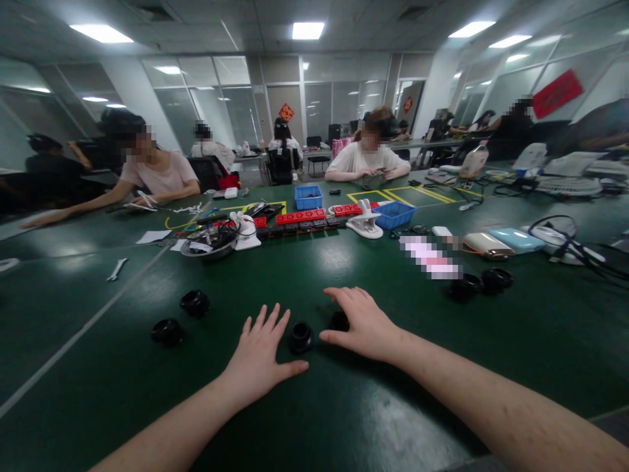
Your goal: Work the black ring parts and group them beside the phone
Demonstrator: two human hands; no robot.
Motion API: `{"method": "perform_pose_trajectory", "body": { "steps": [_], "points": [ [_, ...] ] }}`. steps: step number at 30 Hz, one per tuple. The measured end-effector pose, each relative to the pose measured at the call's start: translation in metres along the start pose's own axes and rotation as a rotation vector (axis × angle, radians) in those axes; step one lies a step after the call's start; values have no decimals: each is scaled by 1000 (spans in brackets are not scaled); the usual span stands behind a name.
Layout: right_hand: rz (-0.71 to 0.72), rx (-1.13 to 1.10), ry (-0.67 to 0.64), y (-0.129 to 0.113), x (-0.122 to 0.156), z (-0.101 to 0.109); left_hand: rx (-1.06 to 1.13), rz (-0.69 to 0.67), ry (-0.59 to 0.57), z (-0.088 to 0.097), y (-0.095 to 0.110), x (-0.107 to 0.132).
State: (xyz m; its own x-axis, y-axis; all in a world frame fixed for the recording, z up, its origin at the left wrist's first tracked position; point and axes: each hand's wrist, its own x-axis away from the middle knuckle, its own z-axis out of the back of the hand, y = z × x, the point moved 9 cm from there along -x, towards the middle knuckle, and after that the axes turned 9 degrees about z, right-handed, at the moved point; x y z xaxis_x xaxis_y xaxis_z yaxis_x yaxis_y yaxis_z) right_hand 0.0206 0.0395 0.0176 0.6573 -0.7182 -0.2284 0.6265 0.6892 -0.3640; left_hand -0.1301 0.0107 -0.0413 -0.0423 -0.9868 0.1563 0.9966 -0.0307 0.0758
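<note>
My left hand [264, 360] is open, its fingers spread just above the green table, palm down. Between its thumb and forefinger, without clear contact, stands a black, round, hollow part with a wide rim [301, 337]. My right hand [366, 326] is open too, fingers and thumb apart, beside a second black part [339, 320]. That second part is partly hidden behind the hand, and whether it is touched I cannot tell. Two similar black parts lie to the left, a nearer one [167, 332] and a farther one [195, 303].
Two more black parts [466, 286] lie at the right. Across the middle stand a metal bowl of cables [209, 248], a red-and-black strip [301, 219], a white clamp [365, 221] and blue bins [308, 198]. A wrench [117, 269] lies left. Other people sit across the table.
</note>
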Motion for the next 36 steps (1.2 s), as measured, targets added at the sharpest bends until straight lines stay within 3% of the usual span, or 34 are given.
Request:
{"method": "perform_pose_trajectory", "body": {
  "steps": [3, 7, 16, 19, 29, 36],
  "points": [
    [44, 5, 37, -12, -7, 6, 0, 0, 1, 0, 0, 0],
    [148, 23, -27, -40, -20, 4, 5, -13, 12, -1, 1, -1],
    [323, 116, -310, -76, -50, -38, 44, -14, 33, 0, 0, -1],
    [335, 149, -327, -77, -49, -42, 42, -2, 22, -1, -2, -1],
    [318, 203, -360, -59, -45, -27, 25, 11, -14, -1, -1, -1],
    [280, 205, -317, -55, -49, -29, 25, 8, -6, -2, -1, -2]
  ]
}}
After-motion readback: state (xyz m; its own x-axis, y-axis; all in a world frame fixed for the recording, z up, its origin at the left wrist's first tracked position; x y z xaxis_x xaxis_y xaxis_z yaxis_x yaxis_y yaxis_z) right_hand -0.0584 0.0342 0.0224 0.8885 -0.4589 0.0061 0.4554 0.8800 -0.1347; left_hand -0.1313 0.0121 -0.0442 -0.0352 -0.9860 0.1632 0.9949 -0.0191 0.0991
